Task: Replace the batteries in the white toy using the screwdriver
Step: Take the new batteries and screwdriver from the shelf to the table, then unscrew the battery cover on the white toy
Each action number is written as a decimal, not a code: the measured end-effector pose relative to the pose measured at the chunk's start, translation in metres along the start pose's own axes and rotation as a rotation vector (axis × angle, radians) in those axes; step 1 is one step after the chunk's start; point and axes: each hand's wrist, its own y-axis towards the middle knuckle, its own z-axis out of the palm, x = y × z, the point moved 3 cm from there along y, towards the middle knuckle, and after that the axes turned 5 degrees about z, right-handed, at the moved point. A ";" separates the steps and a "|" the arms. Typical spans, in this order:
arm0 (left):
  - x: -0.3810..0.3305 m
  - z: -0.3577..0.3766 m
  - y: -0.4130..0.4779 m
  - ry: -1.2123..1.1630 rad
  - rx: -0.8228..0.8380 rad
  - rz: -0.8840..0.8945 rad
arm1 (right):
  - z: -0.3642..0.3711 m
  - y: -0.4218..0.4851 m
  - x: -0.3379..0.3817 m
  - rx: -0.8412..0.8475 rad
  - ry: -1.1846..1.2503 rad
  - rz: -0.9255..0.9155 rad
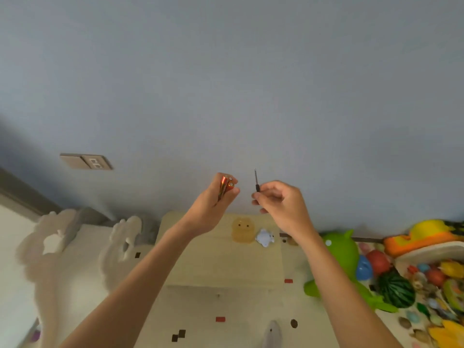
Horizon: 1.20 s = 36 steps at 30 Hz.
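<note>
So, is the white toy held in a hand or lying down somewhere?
Lying down: the white toy rests on the wooden surface, untouched. The left hand holds batteries, the right hand the screwdriver.

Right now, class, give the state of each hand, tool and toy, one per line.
Left hand: grips red-and-gold cylindrical batteries.
Batteries: held aloft, outside the toy.
Right hand: pinches thin black-handled metal screwdriver.
Screwdriver: tip pointing up.
Small white rounded toy: lies untouched on pale wooden table.
</note>
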 end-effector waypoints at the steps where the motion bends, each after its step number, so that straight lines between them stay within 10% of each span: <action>1: 0.011 0.010 0.007 0.004 -0.017 -0.023 | -0.003 0.016 -0.015 0.022 -0.008 0.010; 19: 0.531 0.333 0.024 0.708 0.611 -0.036 | 0.061 0.202 -0.539 0.155 -0.281 -0.031; 26: 0.582 0.356 0.019 1.062 0.454 0.409 | 0.073 0.229 -0.591 0.174 -0.282 -0.257; 36: 0.583 0.341 0.018 0.882 0.526 0.259 | 0.084 0.204 -0.608 0.250 -0.205 -0.300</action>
